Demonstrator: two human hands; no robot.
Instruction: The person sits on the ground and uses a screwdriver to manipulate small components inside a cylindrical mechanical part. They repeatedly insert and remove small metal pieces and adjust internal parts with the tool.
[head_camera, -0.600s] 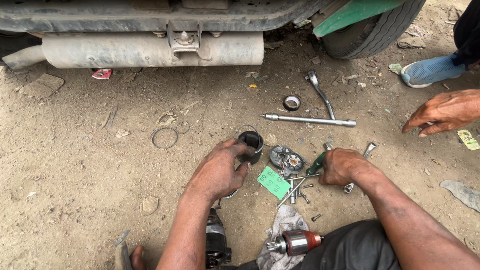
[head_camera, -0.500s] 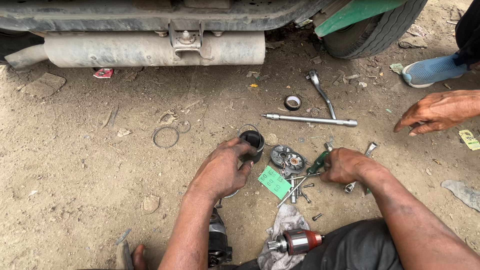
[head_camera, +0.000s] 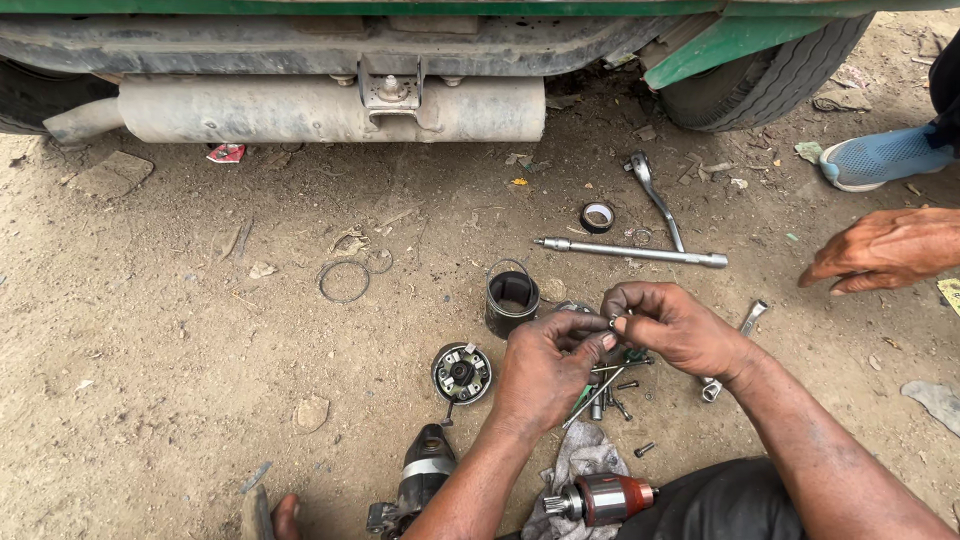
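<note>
Head view shows your left hand and right hand brought together above the dirt, fingertips pinched on one tiny metal part held between them; both hands are curled nearly closed, and what kind of part it is stays too small to tell. That piece is the risk: it hangs over loose, gritty ground, and if your grip slips it will likely drop among the bolts lying just beneath, or into the dust where it would be hard to find. Grit on your fingers could also be carried onto it. The brush plate lies face up on the soil just left of your left wrist, and the black cylindrical housing stands open-mouthed near it, so both can probably collect sand. The armature rests on a rag near your lap, close enough for a forearm to knock. Another person's hand hovers to the right, well apart.
</note>
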